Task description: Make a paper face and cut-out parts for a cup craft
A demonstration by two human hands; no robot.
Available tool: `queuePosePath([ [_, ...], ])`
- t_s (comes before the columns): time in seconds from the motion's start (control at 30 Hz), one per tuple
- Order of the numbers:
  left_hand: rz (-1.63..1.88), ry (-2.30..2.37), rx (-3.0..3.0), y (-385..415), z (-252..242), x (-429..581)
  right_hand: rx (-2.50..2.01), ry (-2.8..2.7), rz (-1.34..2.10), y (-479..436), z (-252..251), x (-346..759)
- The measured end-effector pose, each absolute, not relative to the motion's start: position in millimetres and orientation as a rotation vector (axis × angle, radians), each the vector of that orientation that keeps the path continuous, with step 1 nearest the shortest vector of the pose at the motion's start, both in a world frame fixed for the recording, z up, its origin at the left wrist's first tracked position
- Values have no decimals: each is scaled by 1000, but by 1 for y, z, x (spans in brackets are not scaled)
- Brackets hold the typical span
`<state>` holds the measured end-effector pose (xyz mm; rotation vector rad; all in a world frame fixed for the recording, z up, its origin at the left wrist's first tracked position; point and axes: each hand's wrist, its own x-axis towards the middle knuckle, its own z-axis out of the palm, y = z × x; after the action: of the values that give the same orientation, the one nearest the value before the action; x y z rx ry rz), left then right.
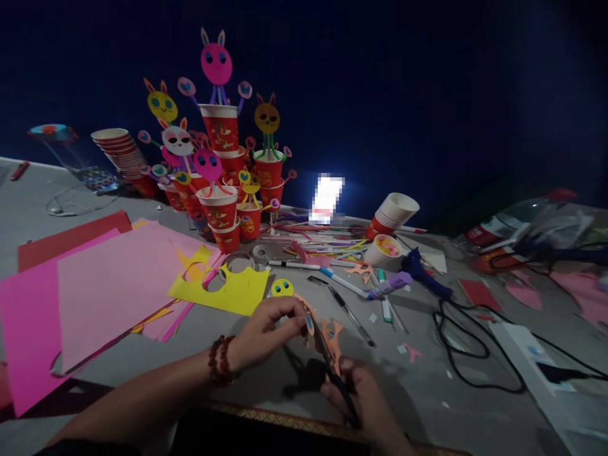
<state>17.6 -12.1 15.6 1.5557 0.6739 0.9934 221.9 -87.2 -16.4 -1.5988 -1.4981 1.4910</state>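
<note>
Near the front middle, my left hand [273,329] pinches a small orange paper piece [310,321] with a blue oval on it. Black scissors [327,354] are gripped in my right hand [358,396], their blades reaching up beside that piece. Orange paper scraps [332,335] lie just behind the blades. A yellow paper face [283,287] with blue eyes rests on the table beyond my left hand. Left of it is a yellow sheet [242,291] with round holes cut out.
Red paper cups [217,212] with paper animal figures stand at the back left. Pink sheets [118,285] cover the left side. Pens [349,316], a purple glue stick [390,285], a blue glue gun [427,275] and black cable [475,383] lie right. A phone [327,197] glows behind.
</note>
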Motion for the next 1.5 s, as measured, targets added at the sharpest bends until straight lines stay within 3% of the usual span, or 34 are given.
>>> queuePosePath([
  [0.4, 993, 669, 1565, -12, 16, 18, -1390, -1282, 1834, -88, -16, 218],
  [0.77, 957, 665, 1504, -12, 15, 18, -1395, -1244, 1789, -91, -43, 220],
  [1.5, 888, 670, 1349, -10, 16, 18, -1396, -1297, 1701, -88, -16, 215],
])
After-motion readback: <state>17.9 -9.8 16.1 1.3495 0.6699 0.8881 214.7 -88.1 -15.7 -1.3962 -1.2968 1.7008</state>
